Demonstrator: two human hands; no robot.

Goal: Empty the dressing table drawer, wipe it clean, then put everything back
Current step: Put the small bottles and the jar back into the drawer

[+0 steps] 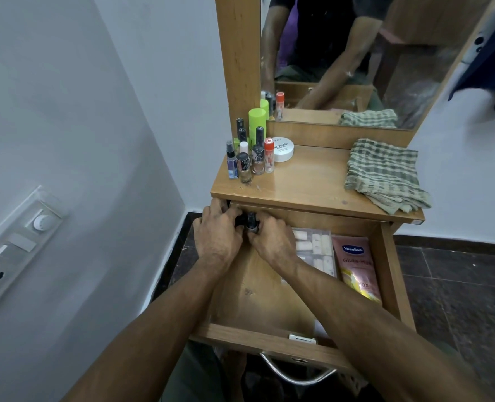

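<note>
Both hands, the left hand (217, 233) and right hand (272, 239), are curled together around small dark bottles (250, 223) at the far left corner of the open drawer (391, 274), so one could slip free and knock the crowded bottle cluster (249, 158) on the counter (307, 184).

Soft, even indoor light, moderately bright, with no hard shadows. The glossy tabletop (313, 181) carries a pale sheen, and the pink sachet (358, 268) shows a yellowish glare patch. The mirror (356, 53) looks smeared and hazy. Wide-angle distortion bends the walls and the switch panel (17, 245) at the edges; corners are slightly soft.
</note>
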